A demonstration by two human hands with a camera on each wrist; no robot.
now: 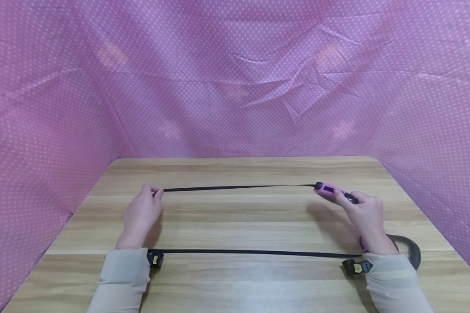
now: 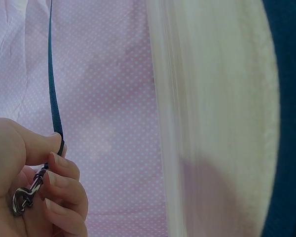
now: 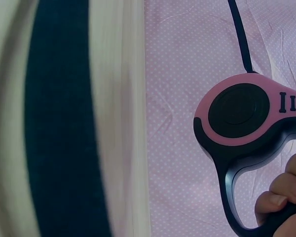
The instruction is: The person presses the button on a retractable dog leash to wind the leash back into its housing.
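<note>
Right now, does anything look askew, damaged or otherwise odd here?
Nothing stands out. The left hand pinches the clip end of the leash, and the right hand grips its pink handle; the leash runs straight between them above the table. A second black strap lies flat along the near edge.

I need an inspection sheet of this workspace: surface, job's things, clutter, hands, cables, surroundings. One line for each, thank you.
Surface: wooden table, light planks.
Job's things: pink and black leash reel, held above the table; black leash drawn out straight from it to the left hand; metal clip at the leash end.
Clutter: nothing seen.
Hands: left hand pinches the leash end, the clip in its fingers; right hand grips the reel handle.
Cables: second black strap stretched between the two wrist clamps; dark band lies by the right wrist.
Surroundings: pink dotted cloth behind and on both sides.
</note>
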